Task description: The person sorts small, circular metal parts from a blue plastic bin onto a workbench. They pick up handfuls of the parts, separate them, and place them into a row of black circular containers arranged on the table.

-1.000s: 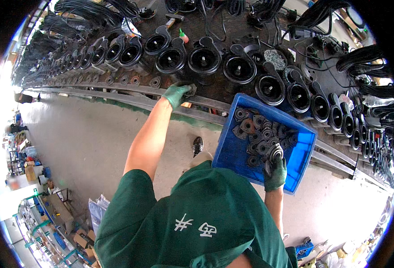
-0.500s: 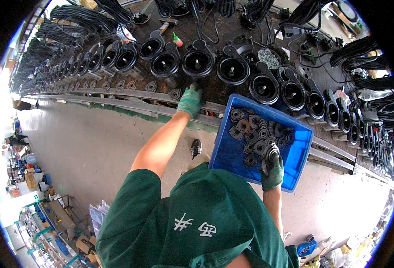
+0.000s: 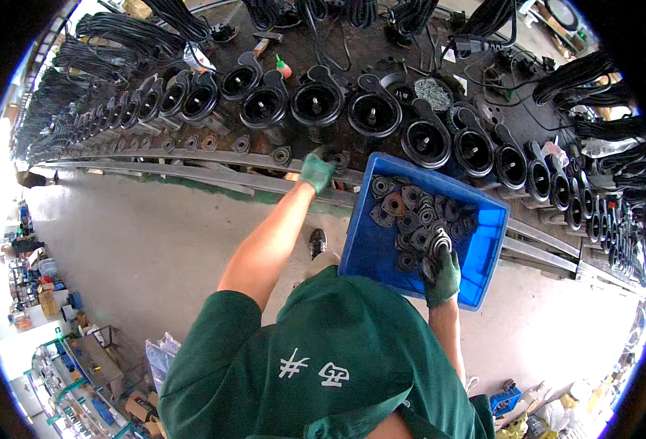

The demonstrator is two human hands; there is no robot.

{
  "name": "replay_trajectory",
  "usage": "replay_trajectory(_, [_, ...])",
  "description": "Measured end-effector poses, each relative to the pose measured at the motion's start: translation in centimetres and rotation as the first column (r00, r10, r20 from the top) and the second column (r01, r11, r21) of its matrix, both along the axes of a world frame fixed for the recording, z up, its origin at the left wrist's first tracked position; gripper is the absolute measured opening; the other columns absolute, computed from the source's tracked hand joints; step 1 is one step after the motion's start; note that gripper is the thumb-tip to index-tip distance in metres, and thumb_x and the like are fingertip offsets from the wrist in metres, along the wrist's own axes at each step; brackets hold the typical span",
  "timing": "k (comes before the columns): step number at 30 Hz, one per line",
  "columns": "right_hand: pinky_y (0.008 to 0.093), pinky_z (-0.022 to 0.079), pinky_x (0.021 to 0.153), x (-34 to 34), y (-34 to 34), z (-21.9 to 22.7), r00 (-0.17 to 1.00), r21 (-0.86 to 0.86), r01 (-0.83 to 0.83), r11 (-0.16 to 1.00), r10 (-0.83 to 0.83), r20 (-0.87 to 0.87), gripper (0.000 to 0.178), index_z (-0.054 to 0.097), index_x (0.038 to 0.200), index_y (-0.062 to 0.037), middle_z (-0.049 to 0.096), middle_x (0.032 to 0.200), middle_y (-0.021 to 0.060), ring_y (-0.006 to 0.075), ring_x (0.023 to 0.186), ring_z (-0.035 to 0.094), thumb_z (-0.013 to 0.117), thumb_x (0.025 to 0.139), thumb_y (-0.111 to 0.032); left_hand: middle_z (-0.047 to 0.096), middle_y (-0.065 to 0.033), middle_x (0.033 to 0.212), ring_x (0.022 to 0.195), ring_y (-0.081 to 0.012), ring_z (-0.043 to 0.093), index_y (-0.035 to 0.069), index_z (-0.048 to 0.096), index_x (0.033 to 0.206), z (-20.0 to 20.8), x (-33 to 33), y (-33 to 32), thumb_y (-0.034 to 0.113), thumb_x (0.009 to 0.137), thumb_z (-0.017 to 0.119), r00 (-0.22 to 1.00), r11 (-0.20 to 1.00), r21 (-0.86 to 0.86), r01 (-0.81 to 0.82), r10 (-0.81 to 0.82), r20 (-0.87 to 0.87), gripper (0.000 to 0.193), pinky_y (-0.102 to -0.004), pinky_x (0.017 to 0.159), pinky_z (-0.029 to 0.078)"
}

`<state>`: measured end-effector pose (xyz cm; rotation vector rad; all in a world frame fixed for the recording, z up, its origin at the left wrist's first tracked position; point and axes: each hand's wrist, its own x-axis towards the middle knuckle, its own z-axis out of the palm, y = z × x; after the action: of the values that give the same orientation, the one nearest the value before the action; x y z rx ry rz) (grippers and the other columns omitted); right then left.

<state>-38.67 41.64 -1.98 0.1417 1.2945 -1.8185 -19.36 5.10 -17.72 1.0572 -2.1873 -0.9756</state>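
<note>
My left hand (image 3: pixel 317 171), in a green knit glove, is at the bench's front edge, fingers curled at a dark flange plate (image 3: pixel 337 158) that shows beside its fingertips. Just left of it lies another flange plate (image 3: pixel 282 155) with a round hole, one of a row along the edge. My right hand (image 3: pixel 445 282), gloved in green too, is inside a blue plastic bin (image 3: pixel 490 256) and closed around a stack of flange plates (image 3: pixel 438 244). More loose flange plates (image 3: pixel 411 219) lie in the bin, one of them rusty brown.
Black round motor housings (image 3: pixel 318 102) with side lobes and upright shafts line the bench. Behind them are coiled black cables (image 3: pixel 129 36), a hammer (image 3: pixel 266 38), a small bottle with a green nozzle (image 3: pixel 283 67) and a dish of small metal parts (image 3: pixel 432 93). Metal rails (image 3: pixel 213 170) run along the bench front.
My left hand has shifted slightly, and a flange plate now shows by its fingertips. My right hand stays in the bin with its stack. The whole view has shifted a little.
</note>
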Motion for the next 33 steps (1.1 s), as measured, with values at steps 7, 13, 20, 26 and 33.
replay_trajectory(7, [0.0359,0.052,0.095,-0.2,0.3,1.9,0.994,0.056,-0.023,0.998,0.028,-0.101,0.034,0.055,0.132,-0.0026,0.062,0.123,0.0107,0.0221,0.111,0.062,0.057,0.1,-0.015,0.058,-0.027,0.134,0.128,-0.0421,0.05,0.002,0.061,0.13,5.5,-4.9,4.2,0.015,0.081,0.068,0.952,0.991,-0.074,0.111,-0.085,0.294,0.05,-0.0453,0.111,0.04])
replay_trajectory(13, [0.0294,0.05,0.094,0.6,-0.1,3.7,0.937,0.057,-0.166,0.984,0.176,-0.302,0.032,0.054,0.128,-0.0021,0.064,0.119,0.008,0.0142,0.105,0.06,0.062,0.098,-0.011,0.068,-0.0171,0.117,0.111,-0.0297,0.064,0.005,0.067,0.118,19.2,-3.7,11.8,0.029,0.098,0.064,0.967,0.968,0.02,0.25,-0.249,-0.06,0.032,-0.0395,0.096,0.051])
replay_trajectory(20, [0.0308,0.048,0.097,1.3,-1.2,5.7,0.742,0.11,-0.281,0.953,0.288,-0.606,0.038,0.051,0.133,-0.0031,0.065,0.118,0.0087,0.0175,0.105,0.061,0.055,0.096,0.001,0.066,-0.0084,0.126,0.112,-0.0184,0.062,0.003,0.06,0.134,21.8,-5.1,19.6,0.027,0.103,0.058,0.83,0.527,0.642,0.557,-0.314,-0.462,0.039,-0.0312,0.101,0.048])
replay_trajectory(26, [0.0335,0.049,0.098,1.0,-1.0,7.0,0.542,0.219,-0.353,0.91,0.39,-0.744,0.048,0.046,0.139,-0.0038,0.064,0.121,0.0124,0.0184,0.11,0.061,0.053,0.092,0.001,0.066,-0.0089,0.125,0.11,-0.017,0.062,0.0,0.058,0.135,23.4,-4.4,20.8,0.024,0.103,0.057,0.891,0.56,0.707,0.432,-0.14,-0.433,0.04,-0.0318,0.099,0.05])
replay_trajectory(33, [0.0345,0.048,0.099,1.0,-0.7,7.1,0.592,0.168,-0.408,0.897,0.4,-0.7,0.054,0.044,0.143,-0.004,0.063,0.124,0.0139,0.0192,0.113,0.06,0.055,0.09,0.002,0.067,-0.0077,0.119,0.108,-0.0172,0.063,0.003,0.061,0.13,23.2,-4.4,21.1,0.024,0.101,0.062,0.859,0.371,0.809,0.456,0.054,-0.509,0.036,-0.0319,0.096,0.052])
